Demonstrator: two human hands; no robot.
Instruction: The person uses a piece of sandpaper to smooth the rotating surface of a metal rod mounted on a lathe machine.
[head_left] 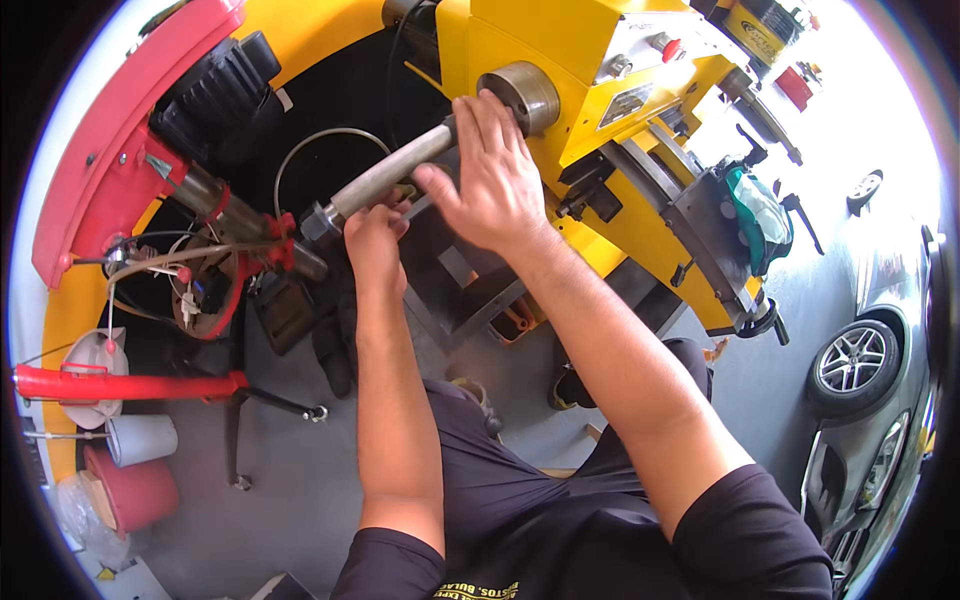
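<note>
A long grey metal shaft point(392, 168) slants from a round steel lathe chuck point(533, 97) down to the left, where a wide hex nut point(322, 224) sits at its end. My right hand point(495, 180) lies across the shaft's upper end and the chuck, fingers stretched out and thumb apart. Below the shaft, close to the nut, is my left hand point(375, 245) with its fingers curled. A small brownish bit shows at its fingertips, but what they hold is mostly hidden.
The yellow lathe point(600, 100) stands ahead, with a green-and-white cloth point(755, 220) on its carriage. At left are a red machine point(140, 110) with loose cables, a red stand leg point(130, 383), and a pink bucket point(135, 490). A grey car point(860, 400) is parked at right.
</note>
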